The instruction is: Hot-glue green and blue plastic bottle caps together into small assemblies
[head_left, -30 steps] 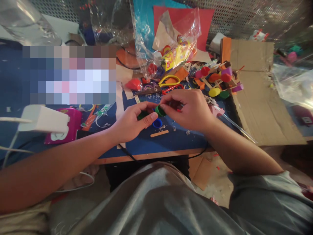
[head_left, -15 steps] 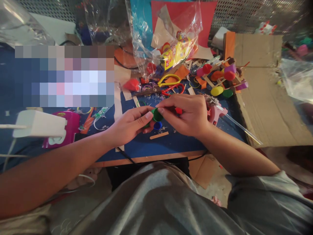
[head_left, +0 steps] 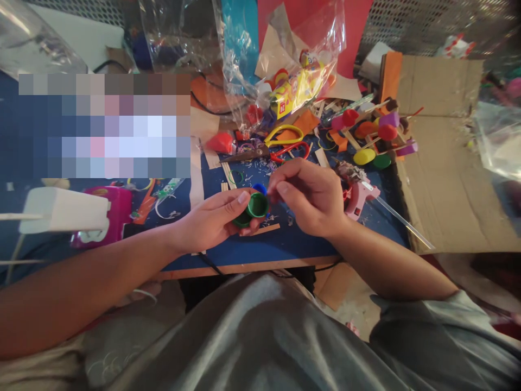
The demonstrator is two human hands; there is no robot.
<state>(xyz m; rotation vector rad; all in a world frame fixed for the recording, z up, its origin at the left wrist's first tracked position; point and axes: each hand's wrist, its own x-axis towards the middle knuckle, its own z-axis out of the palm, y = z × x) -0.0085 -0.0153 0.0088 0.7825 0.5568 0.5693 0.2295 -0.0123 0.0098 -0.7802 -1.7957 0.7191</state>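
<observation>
My left hand point(head_left: 215, 217) is closed around green plastic caps, one of them a round cap point(head_left: 258, 205) whose open side faces up toward me. A second green piece point(head_left: 242, 220) shows under my thumb. Just beyond the fingers is a blue cap point(head_left: 259, 189); whether it touches the hand I cannot tell. My right hand point(head_left: 311, 198) hovers a little to the right of the green cap, thumb and forefinger curled close together. Anything between those fingertips is too small to make out. A wooden craft stick point(head_left: 267, 229) lies on the blue tabletop, partly behind my left hand.
Scissors point(head_left: 280, 144) with yellow and red handles lie beyond my hands. A pink glue gun point(head_left: 361, 198) with a clear stick rests at right, beside flattened cardboard point(head_left: 451, 190). Colourful caps on sticks point(head_left: 386, 133) stand behind it. At left is a white charger point(head_left: 61, 209) on a magenta power strip.
My right fingers have come off the green cap and drawn slightly right. The green cap has tilted and sunk a little, so its inside faces me; the blue cap now appears above it.
</observation>
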